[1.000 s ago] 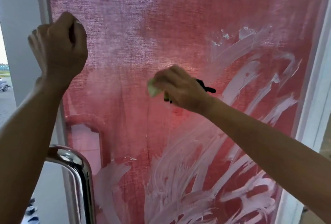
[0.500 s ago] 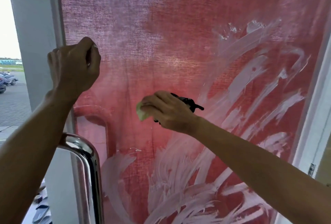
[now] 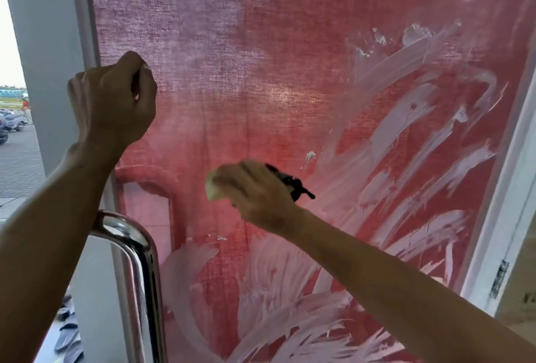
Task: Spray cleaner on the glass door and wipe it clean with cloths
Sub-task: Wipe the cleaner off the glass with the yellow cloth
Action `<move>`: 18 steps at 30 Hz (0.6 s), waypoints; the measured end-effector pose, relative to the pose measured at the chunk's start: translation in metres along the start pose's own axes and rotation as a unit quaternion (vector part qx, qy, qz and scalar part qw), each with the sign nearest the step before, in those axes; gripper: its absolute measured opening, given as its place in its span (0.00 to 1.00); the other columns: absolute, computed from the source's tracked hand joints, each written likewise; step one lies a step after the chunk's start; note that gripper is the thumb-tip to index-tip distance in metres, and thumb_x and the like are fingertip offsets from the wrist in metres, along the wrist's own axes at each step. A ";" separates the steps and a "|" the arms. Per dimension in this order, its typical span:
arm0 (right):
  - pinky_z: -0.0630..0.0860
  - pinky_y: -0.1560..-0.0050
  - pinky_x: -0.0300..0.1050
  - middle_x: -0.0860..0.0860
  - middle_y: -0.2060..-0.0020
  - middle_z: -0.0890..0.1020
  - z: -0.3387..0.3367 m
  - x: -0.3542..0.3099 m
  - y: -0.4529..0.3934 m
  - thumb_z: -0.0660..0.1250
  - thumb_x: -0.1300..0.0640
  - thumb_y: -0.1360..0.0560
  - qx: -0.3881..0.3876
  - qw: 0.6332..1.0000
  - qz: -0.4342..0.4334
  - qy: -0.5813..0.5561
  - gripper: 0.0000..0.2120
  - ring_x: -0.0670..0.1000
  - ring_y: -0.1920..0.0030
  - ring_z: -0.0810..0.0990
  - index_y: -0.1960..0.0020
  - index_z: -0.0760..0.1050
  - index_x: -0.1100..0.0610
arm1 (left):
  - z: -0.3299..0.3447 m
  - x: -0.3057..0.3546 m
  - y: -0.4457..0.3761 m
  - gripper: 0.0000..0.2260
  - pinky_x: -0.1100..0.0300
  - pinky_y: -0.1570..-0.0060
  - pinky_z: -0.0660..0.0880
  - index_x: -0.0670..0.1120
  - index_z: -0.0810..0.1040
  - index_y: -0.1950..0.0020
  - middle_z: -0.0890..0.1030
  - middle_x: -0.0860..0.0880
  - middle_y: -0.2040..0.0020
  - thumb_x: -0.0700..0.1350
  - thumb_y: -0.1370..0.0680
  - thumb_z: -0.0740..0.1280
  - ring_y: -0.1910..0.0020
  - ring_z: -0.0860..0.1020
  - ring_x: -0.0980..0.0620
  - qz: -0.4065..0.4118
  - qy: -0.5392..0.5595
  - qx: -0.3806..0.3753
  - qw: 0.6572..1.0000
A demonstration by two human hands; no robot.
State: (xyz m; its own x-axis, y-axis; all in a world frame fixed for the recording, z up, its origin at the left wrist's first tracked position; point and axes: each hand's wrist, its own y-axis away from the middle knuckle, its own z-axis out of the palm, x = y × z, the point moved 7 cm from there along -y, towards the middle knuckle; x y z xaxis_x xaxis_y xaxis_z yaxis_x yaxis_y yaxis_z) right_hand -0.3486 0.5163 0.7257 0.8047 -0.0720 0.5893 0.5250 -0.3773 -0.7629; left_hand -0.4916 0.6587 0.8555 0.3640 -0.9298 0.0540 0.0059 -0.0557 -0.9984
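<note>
With the left hand clenched against the glass door, the right hand grasping the pale cloth should press flat into the white streaks beyond its knuckles.

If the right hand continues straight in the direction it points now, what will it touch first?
Probably only glass door: the right hand, holding a pale cloth, points up-left across it. The left hand seems off that line; depth is unclear.

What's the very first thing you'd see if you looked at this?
Big white foamy smears swirl over the right and lower part of the red-backed glass door. In the middle, the right hand rubs a pale cloth on the glass. A shiny chrome handle gleams at lower left.
</note>
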 end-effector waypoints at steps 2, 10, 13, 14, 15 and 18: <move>0.77 0.54 0.52 0.58 0.48 0.84 0.005 -0.014 0.014 0.66 0.67 0.19 -0.056 0.996 -0.073 0.008 0.07 0.57 0.53 0.80 0.47 0.83 0.63 | -0.001 0.000 0.000 0.13 0.53 0.67 0.62 0.42 0.73 0.58 0.69 0.42 0.71 0.45 0.15 0.59 0.71 0.70 0.36 -0.002 0.002 -0.005 1.000; 0.77 0.53 0.57 0.62 0.49 0.83 -0.023 0.040 -0.036 0.68 0.75 0.29 0.064 0.993 0.097 -0.003 0.12 0.60 0.50 0.74 0.47 0.82 0.66 | -0.001 -0.001 0.001 0.14 0.52 0.67 0.64 0.42 0.73 0.58 0.68 0.43 0.71 0.45 0.15 0.58 0.70 0.71 0.36 -0.003 0.001 -0.002 1.000; 0.77 0.53 0.56 0.61 0.48 0.83 -0.016 0.026 -0.025 0.66 0.73 0.23 0.051 0.996 0.079 -0.002 0.10 0.60 0.49 0.75 0.47 0.83 0.66 | -0.001 -0.001 0.001 0.13 0.52 0.67 0.61 0.42 0.73 0.58 0.67 0.44 0.70 0.45 0.15 0.59 0.70 0.69 0.37 -0.005 0.000 0.000 1.000; 0.77 0.54 0.56 0.60 0.48 0.83 -0.012 0.019 -0.019 0.63 0.71 0.21 0.034 0.998 0.059 -0.004 0.10 0.60 0.50 0.76 0.47 0.83 0.65 | -0.001 -0.001 0.001 0.13 0.52 0.67 0.60 0.42 0.73 0.58 0.67 0.45 0.70 0.45 0.15 0.59 0.70 0.67 0.39 -0.007 0.000 0.002 1.000; 0.77 0.54 0.56 0.60 0.48 0.83 -0.009 0.013 -0.012 0.60 0.70 0.19 0.015 0.999 0.038 -0.006 0.12 0.60 0.52 0.77 0.47 0.83 0.65 | -0.002 0.000 0.001 0.13 0.53 0.67 0.59 0.42 0.73 0.59 0.66 0.45 0.70 0.45 0.16 0.58 0.70 0.66 0.40 -0.006 0.001 0.003 1.000; 0.77 0.55 0.54 0.58 0.49 0.84 -0.004 0.002 0.004 0.59 0.69 0.17 -0.027 0.999 -0.039 0.011 0.14 0.58 0.55 0.80 0.48 0.83 0.63 | -0.003 0.001 0.001 0.13 0.53 0.67 0.59 0.43 0.73 0.59 0.65 0.46 0.70 0.45 0.16 0.58 0.71 0.67 0.39 -0.004 0.003 0.002 1.000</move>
State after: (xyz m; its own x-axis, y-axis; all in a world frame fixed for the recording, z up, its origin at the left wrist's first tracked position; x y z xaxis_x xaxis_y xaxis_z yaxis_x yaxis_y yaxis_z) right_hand -0.3460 0.5107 0.7247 0.7558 -0.0600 0.6521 0.5695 -0.4313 -0.6998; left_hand -0.4942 0.6566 0.8545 0.3586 -0.9315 0.0619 0.0122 -0.0617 -0.9980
